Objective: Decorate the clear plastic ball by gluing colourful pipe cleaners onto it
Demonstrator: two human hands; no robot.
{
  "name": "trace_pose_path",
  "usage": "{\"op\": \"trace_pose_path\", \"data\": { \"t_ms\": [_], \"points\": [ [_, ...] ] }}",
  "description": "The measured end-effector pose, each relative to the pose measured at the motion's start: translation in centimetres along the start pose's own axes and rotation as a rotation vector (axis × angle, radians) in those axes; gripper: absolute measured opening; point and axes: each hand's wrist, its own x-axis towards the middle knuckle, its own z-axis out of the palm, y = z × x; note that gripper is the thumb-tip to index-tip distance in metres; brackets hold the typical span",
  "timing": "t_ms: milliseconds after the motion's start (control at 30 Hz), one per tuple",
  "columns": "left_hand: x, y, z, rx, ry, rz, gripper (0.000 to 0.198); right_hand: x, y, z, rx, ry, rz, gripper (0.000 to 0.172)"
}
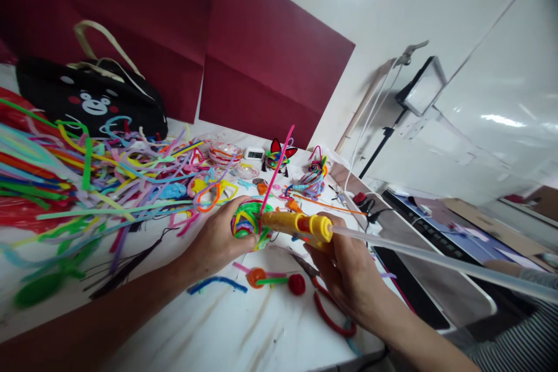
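Note:
My left hand (222, 235) is closed round a multicoloured pipe-cleaner figure (249, 222), coiled from green, yellow, blue and red stems. A pink pipe cleaner (277, 171) sticks up beside it. In my right hand (344, 264) is a yellow hot glue gun (300, 224), a long clear glue stick (414, 253) jutting from its rear. The gun's front end is close to the figure; whether they touch I cannot tell. Below my right hand lie red-handled scissors (331, 314). An orange coil (256, 277) and a red ball (297, 284) with pipe-cleaner stems lie nearer to me.
Loose pipe cleaners (143, 165) pile up on the left before a black bag (91, 99). At the back stand a small digital display (254, 154) and two finished-looking pipe-cleaner figures, one red-eared (278, 157), one striped (311, 180). A striped sleeve (518, 337) shows at right.

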Motion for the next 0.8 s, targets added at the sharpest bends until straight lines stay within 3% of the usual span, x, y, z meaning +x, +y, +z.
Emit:
{"op": "trace_pose_path", "data": {
  "t_ms": [367,800],
  "points": [
    [-0.08,0.23,0.10,0.022,-0.003,0.016,0.067,0.76,-0.17,0.42,-0.084,0.081,-0.077,0.023],
    [0.07,-0.57,0.23,0.006,0.015,0.003,0.073,0.37,0.15,0.19,-0.043,0.036,-0.049,0.029]
  ]
}}
